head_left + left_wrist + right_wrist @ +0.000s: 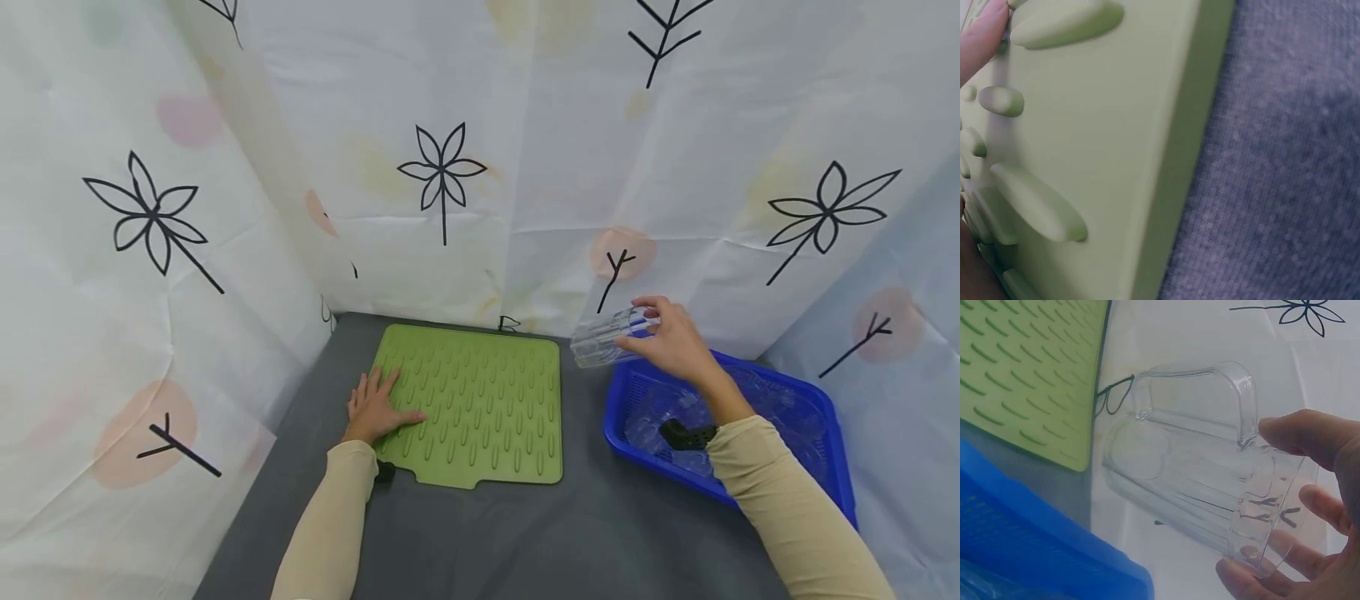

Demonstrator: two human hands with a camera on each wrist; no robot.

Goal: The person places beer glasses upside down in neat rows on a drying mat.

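My right hand (673, 343) grips a clear, handled plastic mug (598, 343) near the far edge of the grey counter (540, 533); my left hand (375, 410) lies spread on the green ridged mat (487, 400). Seemingly the carrying step; next needs levelling.

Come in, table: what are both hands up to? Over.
Left hand spread on green mat. Right hand gripping clear mug, tipped sideways. Nothing visibly between mug and mat.
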